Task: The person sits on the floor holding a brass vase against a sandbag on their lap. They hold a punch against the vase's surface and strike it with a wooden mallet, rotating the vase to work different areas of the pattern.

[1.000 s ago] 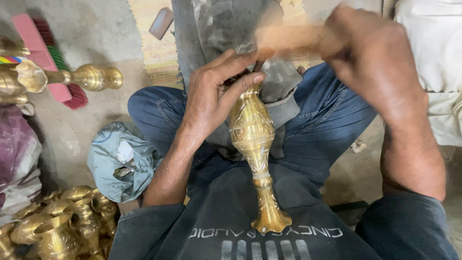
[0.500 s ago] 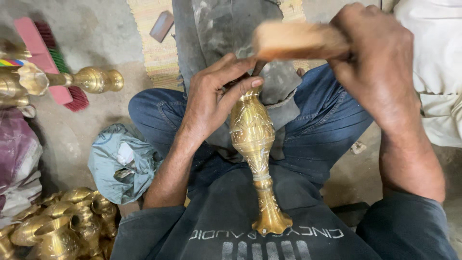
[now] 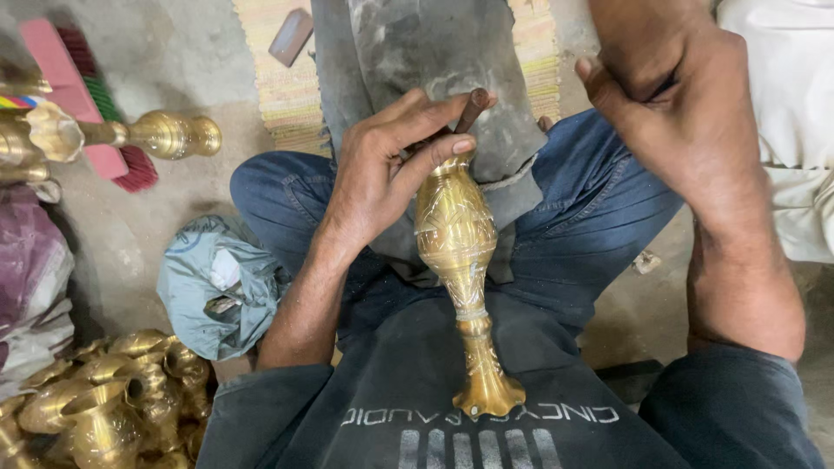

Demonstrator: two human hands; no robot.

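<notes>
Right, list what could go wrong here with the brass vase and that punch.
1. The left hand pinches the thin metal punch right at the brass vase, so a blow that misses could land on the fingers.
2. The vase lies across the lap, braced against the belly, held only by that hand; it might roll or slip, leaving a stray mark.
3. The right hand is raised high; whatever it grips is hidden, so aim looks hard to judge.

- A heap of brass vases (image 3: 104,404) lies at the near left.
- A crumpled grey bag (image 3: 217,282) sits just beyond it.
- One brass vase (image 3: 130,135) lies on its side at far left, beside what looks like a pink brush (image 3: 82,104).
- A woven mat (image 3: 278,91) covers the far floor.
</notes>
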